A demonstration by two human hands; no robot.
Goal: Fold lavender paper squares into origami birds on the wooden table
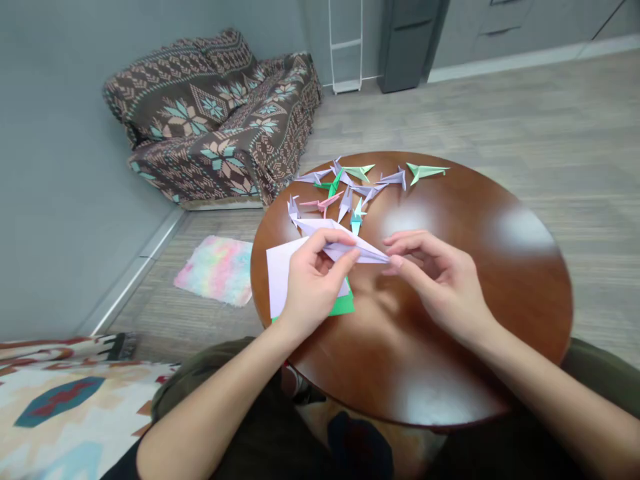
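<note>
My left hand (317, 277) pinches a half-folded lilac origami paper (367, 251) between thumb and fingers, above the table. Its long narrow point is directed to the right. At that tip, my right hand (440, 277) has its thumb against the paper, with the index finger raised apart; the contact behind the thumb is partly hidden. Under my left hand lie lilac paper sheets (280, 277) with a green sheet (343, 305) beneath. Just beyond the held paper are folded paper cranes, among them a pink crane (323, 203), a teal crane (357, 219) and a green crane (333, 185).
The round brown wooden table (475, 267) stands over my legs. More cranes, lilac and a light green crane (425, 172), lie along its far edge. Beyond are a sofa (215, 127) with a patterned cover, a fluffy pastel mat (215, 270) and a white rack (346, 45).
</note>
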